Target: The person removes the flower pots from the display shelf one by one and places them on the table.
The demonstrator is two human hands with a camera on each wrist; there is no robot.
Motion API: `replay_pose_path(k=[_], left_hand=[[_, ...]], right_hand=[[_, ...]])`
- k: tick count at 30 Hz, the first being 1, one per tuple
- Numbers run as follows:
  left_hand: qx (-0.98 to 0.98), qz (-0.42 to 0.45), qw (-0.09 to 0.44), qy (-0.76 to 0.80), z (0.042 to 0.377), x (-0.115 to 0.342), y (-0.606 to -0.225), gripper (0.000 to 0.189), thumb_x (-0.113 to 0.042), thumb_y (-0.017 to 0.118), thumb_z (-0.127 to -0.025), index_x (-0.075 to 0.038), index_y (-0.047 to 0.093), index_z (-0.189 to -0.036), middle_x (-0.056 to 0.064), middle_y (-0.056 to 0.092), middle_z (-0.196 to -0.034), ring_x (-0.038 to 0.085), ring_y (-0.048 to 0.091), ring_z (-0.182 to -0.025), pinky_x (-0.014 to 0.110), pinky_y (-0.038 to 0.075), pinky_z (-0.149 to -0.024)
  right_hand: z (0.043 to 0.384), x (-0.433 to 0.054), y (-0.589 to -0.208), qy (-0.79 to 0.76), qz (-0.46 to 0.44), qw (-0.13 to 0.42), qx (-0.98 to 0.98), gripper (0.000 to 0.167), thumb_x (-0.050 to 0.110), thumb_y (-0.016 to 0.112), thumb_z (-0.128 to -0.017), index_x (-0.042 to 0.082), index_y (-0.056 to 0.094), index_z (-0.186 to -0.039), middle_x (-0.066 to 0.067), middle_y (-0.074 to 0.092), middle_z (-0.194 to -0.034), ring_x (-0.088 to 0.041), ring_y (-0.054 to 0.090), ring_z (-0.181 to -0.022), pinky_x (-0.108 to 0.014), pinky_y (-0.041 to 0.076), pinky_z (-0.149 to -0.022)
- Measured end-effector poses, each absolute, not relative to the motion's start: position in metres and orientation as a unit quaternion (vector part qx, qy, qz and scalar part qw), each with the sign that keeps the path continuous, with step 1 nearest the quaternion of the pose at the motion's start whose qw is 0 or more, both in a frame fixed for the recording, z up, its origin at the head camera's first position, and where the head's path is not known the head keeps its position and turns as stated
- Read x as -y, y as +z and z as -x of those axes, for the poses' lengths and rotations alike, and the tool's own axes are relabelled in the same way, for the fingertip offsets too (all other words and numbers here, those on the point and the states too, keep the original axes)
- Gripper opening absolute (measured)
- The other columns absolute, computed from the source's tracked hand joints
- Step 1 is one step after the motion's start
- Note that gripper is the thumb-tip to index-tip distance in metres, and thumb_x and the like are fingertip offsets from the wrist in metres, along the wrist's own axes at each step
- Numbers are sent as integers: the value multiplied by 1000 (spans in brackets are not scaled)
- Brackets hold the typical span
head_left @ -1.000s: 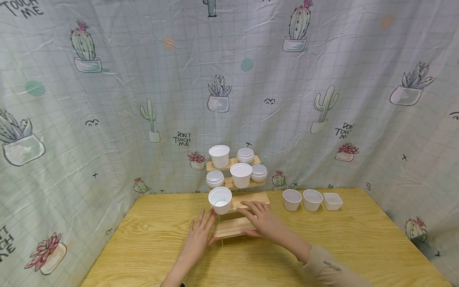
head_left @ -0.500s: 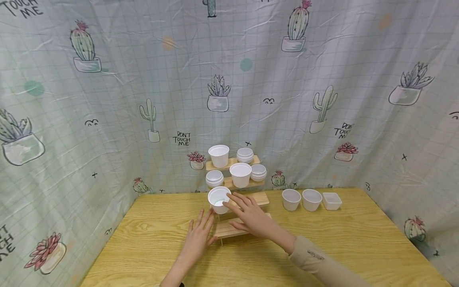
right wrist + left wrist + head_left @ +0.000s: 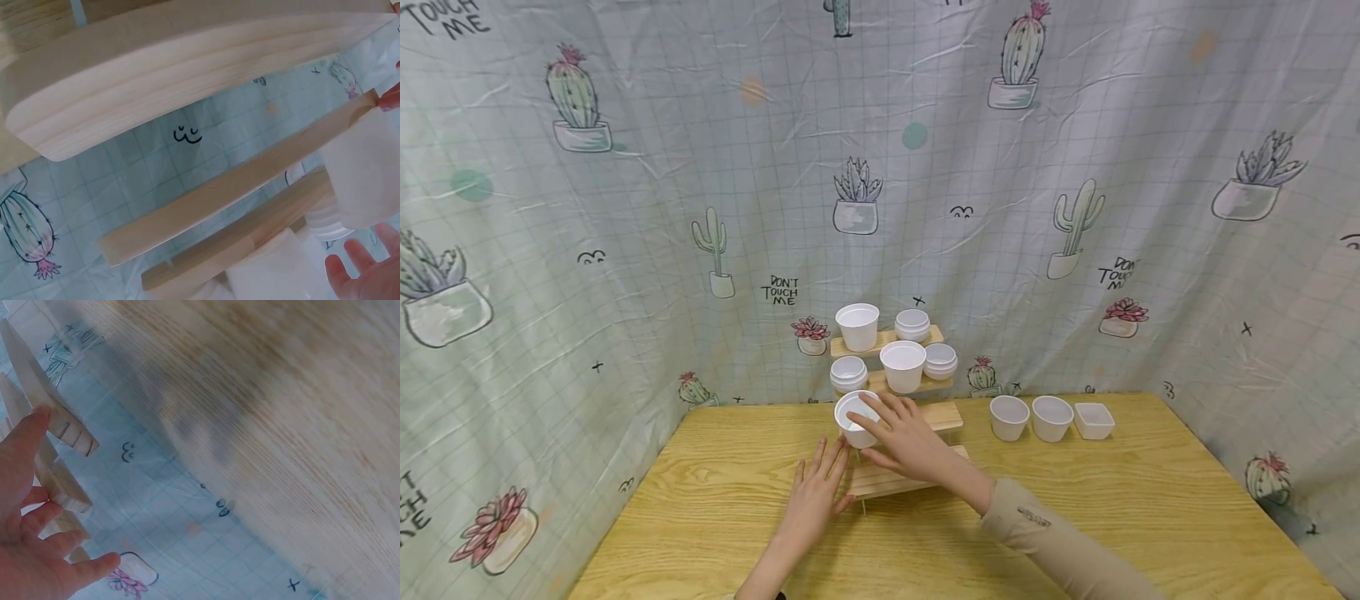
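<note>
A tiered wooden stand (image 3: 886, 482) holds white plastic cups. My left hand (image 3: 808, 504) is at its left side; in the left wrist view the thumb touches the end of one shelf (image 3: 72, 434) and fingertips meet the shelf above. The left fingers are spread and fairly straight. My right hand (image 3: 913, 442) reaches over a white cup (image 3: 847, 430) on the left of the second-lowest shelf, its fingers overlapping the rim in the head view. The right wrist view has those right fingertips (image 3: 340, 272) extended beside the cup (image 3: 369, 175), with a gap showing.
On the upper shelves stand tall cups (image 3: 903, 371) and small ribbed jars (image 3: 849, 373). Two round cups (image 3: 1010, 418) and a square cup (image 3: 1095, 422) sit on the wooden table (image 3: 700, 500) to the right. A cactus-print curtain (image 3: 647, 208) hangs behind.
My right hand has moved left along the stand to the cup on the second-lowest shelf. The left hand stays at the stand's left side, and the cups keep their places.
</note>
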State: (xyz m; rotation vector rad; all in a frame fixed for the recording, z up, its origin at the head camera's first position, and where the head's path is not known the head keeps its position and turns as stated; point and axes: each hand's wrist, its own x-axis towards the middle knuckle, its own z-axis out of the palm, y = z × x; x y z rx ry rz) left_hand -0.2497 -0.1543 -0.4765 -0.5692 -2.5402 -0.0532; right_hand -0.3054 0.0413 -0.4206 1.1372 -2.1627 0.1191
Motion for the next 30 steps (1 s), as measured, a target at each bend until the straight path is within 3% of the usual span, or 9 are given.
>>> replay_pose_path(k=[13, 30], left_hand=[[936, 216, 275, -35, 249, 156, -477, 77, -35, 71, -69, -7, 40, -134, 9, 38, -140, 36, 35, -128, 61, 40, -89], [930, 224, 288, -36, 250, 155, -478, 79, -36, 71, -68, -7, 40, -133, 10, 39, -139, 38, 40, -124, 61, 41, -87]], right_hand=[[315, -28, -413, 10, -438, 318, 841, 51, 42, 49, -88, 26, 37, -135, -2, 40, -139, -30, 37, -124, -51, 36, -98], [326, -23, -418, 27, -441, 311, 842, 45, 41, 48, -89, 30, 42, -132, -3, 41, -138, -31, 39, -122, -53, 35, -96]])
